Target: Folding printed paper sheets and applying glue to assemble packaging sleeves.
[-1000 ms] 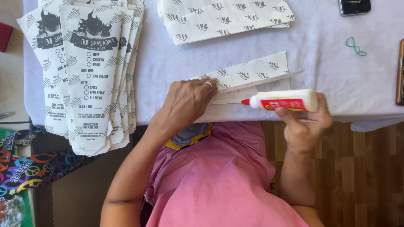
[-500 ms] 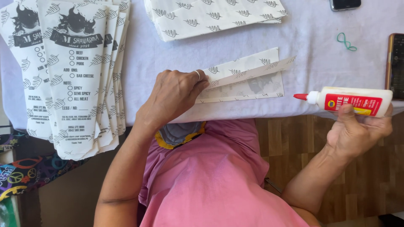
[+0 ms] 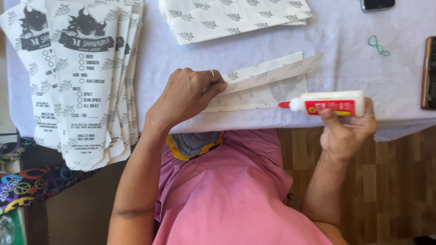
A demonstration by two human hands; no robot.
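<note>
Looking down from my head camera, I am sitting at a bench covered in a pale lilac cloth, wearing a pink top.

My left hand is pressing down on the left end of a folded paper sheet, white with a small grey leaf pattern. Its fingers are bunched together, pinching the sheet's folded flap against the bench.

My right hand is wrapping its fingers tightly around a white glue bottle with a red label. The bottle is lying sideways in my grip at the bench's near edge. Its red nozzle is pointing left, toward my left fingers, and is touching or almost touching the sheet's right end; I cannot tell which.

Left of my left fingers, a fanned stack of printed paper bags is hanging over the bench edge. Beyond my fingers, a pile of patterned sheets is lying flat. Beyond my right fingers, a green rubber band is resting on the cloth, with a dark phone farther off.
</note>
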